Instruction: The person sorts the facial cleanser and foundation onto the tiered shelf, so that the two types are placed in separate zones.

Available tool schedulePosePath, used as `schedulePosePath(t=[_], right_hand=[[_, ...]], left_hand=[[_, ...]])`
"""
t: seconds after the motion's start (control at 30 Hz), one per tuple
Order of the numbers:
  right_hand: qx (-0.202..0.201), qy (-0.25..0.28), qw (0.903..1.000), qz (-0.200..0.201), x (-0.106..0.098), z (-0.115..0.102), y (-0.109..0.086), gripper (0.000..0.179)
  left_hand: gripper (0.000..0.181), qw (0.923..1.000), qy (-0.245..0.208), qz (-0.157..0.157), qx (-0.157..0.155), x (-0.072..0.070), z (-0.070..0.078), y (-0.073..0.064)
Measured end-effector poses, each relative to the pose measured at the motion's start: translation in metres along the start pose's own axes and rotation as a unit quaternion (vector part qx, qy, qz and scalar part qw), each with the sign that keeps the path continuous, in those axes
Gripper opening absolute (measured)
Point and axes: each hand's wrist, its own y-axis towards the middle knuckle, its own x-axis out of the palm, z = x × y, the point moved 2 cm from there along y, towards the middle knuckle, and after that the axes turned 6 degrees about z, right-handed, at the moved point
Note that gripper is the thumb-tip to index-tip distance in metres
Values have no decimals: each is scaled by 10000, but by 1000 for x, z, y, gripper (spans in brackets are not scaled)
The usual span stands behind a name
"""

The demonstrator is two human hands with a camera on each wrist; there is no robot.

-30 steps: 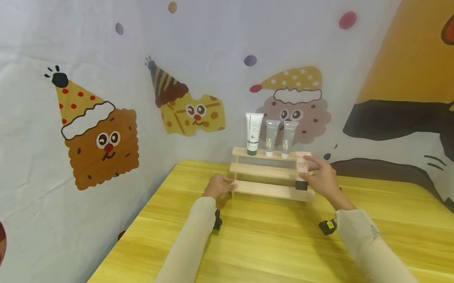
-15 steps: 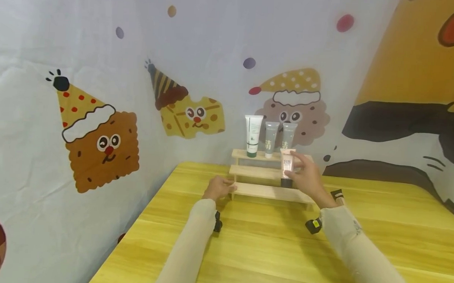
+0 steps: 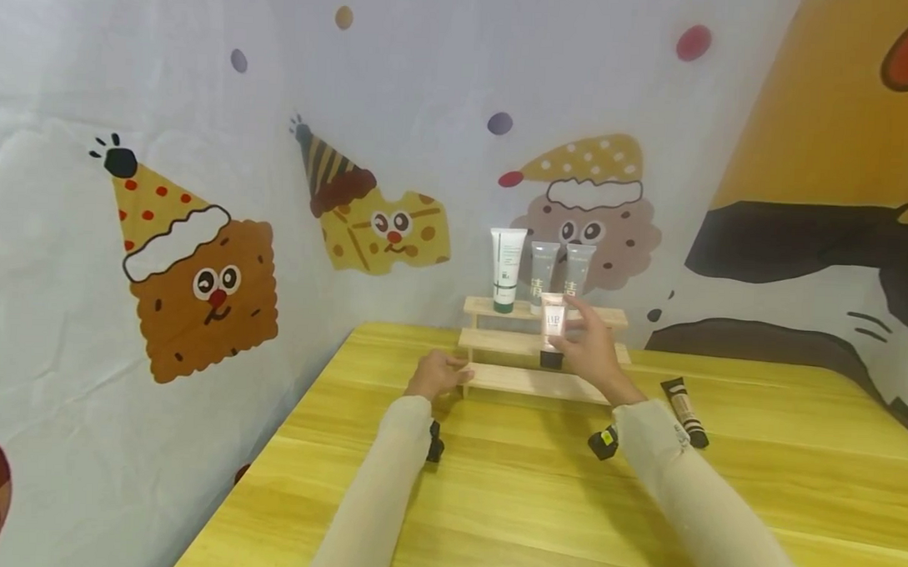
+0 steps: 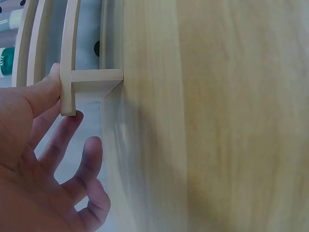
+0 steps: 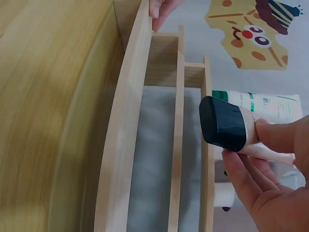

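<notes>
My right hand (image 3: 593,348) pinches a pink BB cream tube (image 3: 554,320), black cap down, in front of the three-tier wooden shelf (image 3: 536,380). In the right wrist view the black cap (image 5: 223,124) hangs clear of the boards. At the shelf's left end my left hand (image 3: 437,375) holds the lowest board; the left wrist view shows thumb and a finger about the board end (image 4: 68,96), the other fingers loosely bent. On the top tier stand a white tube with a green cap (image 3: 506,269) and two grey tubes, their lower parts partly behind the pink tube and right hand.
A dark-ended beige tube (image 3: 685,412) lies on the wood-grain table (image 3: 506,502), right of the shelf and close to my right sleeve. Behind the table hangs a cloth backdrop (image 3: 430,107) with cartoon figures.
My right hand has carried the pink BB cream tube leftward along the shelf and slightly up. The tube lying on the table has come into sight. My left hand stays put.
</notes>
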Motion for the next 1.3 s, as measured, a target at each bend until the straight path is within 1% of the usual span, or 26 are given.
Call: schedulePosePath(t=[0.2,0.3,0.47,0.63,0.7,0.87,1.1,1.2,1.3], right_hand=[[-51,134,9999,72,12,-3,5,81],[2,187,9998,45,18,-3,8,83],[56,196,9998,-72,26,-5,11,85],[119,265,9996,-43,33,-5,16,82],[171,323,9993,-64,35,-5,18,81],[250,506,9983,-167,41,-4,22,80],[165,653,9977,-117,48,0,27,79],[191,733,9970,-125,51,3,27,79],[180,699,9973,-149,54,7,27,78]], left_hand=[[37,10000,34,9,25,-1,1,0],[36,10000,7,20,66,-1,1,-1],[36,10000,15,22,42,-1,2,-5],[36,10000,-33,11,45,-1,2,-4],[36,10000,-28,19,78,0,2,-3],[36,10000,-36,-4,33,0,2,0],[36,10000,-58,-10,80,0,2,2],[36,9999,-109,-8,64,1,2,2],[35,10000,-67,-4,8,2,1,2]])
